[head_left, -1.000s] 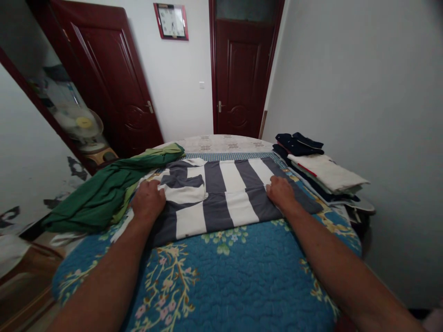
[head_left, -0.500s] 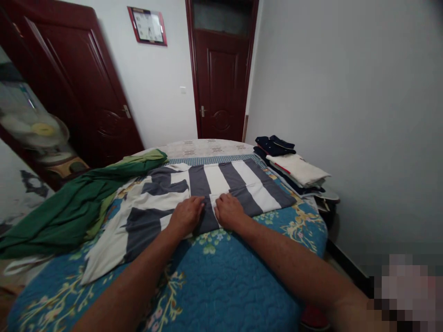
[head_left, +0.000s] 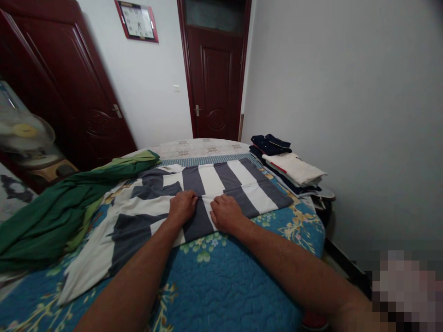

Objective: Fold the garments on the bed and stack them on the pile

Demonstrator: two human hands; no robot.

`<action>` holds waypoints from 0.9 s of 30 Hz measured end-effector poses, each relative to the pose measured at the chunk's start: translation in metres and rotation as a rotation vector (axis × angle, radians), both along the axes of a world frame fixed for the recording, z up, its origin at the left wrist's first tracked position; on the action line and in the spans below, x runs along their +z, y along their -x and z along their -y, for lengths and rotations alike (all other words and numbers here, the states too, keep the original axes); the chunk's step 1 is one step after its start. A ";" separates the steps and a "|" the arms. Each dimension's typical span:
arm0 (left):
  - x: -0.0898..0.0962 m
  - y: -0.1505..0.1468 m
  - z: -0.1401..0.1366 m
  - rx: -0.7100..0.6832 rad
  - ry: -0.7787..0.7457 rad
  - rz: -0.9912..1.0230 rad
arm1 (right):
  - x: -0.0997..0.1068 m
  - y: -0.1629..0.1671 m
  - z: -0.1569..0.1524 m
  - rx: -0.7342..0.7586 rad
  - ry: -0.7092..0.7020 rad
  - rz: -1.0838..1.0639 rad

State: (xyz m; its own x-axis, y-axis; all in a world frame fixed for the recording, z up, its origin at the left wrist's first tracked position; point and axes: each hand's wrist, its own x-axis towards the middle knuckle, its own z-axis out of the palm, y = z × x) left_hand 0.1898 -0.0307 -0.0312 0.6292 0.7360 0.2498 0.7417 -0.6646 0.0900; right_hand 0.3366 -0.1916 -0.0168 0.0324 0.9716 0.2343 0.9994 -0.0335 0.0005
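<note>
A grey-and-white striped garment (head_left: pixel 207 177) lies spread over the bed, smooth at its right part and wrinkled towards the left. Near its middle, my left hand (head_left: pixel 182 206) has its fingers curled down on the cloth, pinching it. A short gap to the right, my right hand (head_left: pixel 226 213) is bent over the same garment, its fingers closed on the fabric and the fingertips partly hidden. Some white cloth of the garment trails towards the bed's near left side.
A green garment (head_left: pixel 69 198) lies heaped along the left. Several folded clothes (head_left: pixel 294 168) are stacked at the right, by the wall. Underneath is a blue floral quilt (head_left: pixel 221 281). A fan (head_left: pixel 26 131) stands at far left, and a door (head_left: pixel 216 83) is behind the bed.
My left hand has drawn back a little from the near edge and upward, widening the gap between my hands. The view has turned slightly right.
</note>
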 end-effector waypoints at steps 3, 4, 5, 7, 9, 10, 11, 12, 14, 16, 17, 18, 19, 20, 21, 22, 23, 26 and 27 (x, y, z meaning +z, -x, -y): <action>0.001 0.004 0.001 0.034 -0.044 0.000 | -0.005 -0.003 -0.001 -0.060 0.000 -0.043; 0.001 0.005 0.003 0.023 -0.074 -0.006 | -0.007 -0.004 -0.002 -0.082 -0.001 -0.063; 0.002 0.006 0.005 0.002 -0.110 -0.009 | -0.010 -0.005 -0.002 -0.097 -0.003 -0.085; 0.004 0.008 0.010 -0.053 -0.198 0.001 | -0.014 -0.008 -0.002 -0.107 -0.010 -0.130; 0.003 0.010 0.017 -0.138 -0.254 0.011 | -0.018 -0.011 -0.002 -0.108 -0.002 -0.177; 0.002 0.012 0.020 -0.194 -0.256 0.011 | -0.019 -0.012 -0.002 -0.110 0.009 -0.201; -0.001 0.013 0.024 -0.252 -0.245 0.011 | -0.021 -0.013 -0.001 -0.113 0.021 -0.223; -0.005 0.016 0.028 -0.302 -0.229 0.009 | -0.022 -0.014 -0.001 -0.114 0.036 -0.243; -0.015 0.023 0.035 -0.350 -0.200 0.010 | -0.024 -0.016 -0.001 -0.113 0.056 -0.270; -0.024 0.031 0.039 -0.348 -0.183 0.012 | -0.025 -0.019 0.001 -0.119 0.068 -0.281; -0.027 0.036 0.041 -0.346 -0.176 0.010 | -0.026 -0.022 0.001 -0.128 0.073 -0.283; -0.030 0.041 0.042 -0.346 -0.170 0.006 | -0.026 -0.025 0.003 -0.139 0.079 -0.284; -0.031 0.046 0.043 -0.344 -0.164 0.000 | -0.026 -0.030 0.004 -0.151 0.088 -0.284; -0.031 0.050 0.044 -0.340 -0.155 -0.009 | -0.026 -0.035 0.006 -0.164 0.100 -0.283; -0.030 0.054 0.044 -0.332 -0.142 -0.023 | -0.026 -0.041 0.008 -0.180 0.112 -0.281; -0.030 0.058 0.044 -0.317 -0.124 -0.041 | -0.027 -0.049 0.010 -0.200 0.123 -0.281; -0.029 0.062 0.044 -0.299 -0.100 -0.062 | -0.027 -0.057 0.012 -0.223 0.133 -0.282; -0.027 0.071 0.044 -0.232 -0.036 -0.121 | -0.030 -0.087 0.020 -0.310 0.151 -0.278; -0.026 0.074 0.043 -0.211 -0.026 -0.135 | -0.030 -0.098 0.023 -0.340 0.157 -0.272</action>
State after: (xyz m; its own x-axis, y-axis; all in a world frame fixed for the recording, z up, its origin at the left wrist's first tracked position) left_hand 0.1154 -0.0739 -0.0574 0.7970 0.5794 0.1703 0.5906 -0.8068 -0.0191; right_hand 0.4351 -0.2149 -0.0471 0.3957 0.9180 0.0243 0.8961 -0.3802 -0.2292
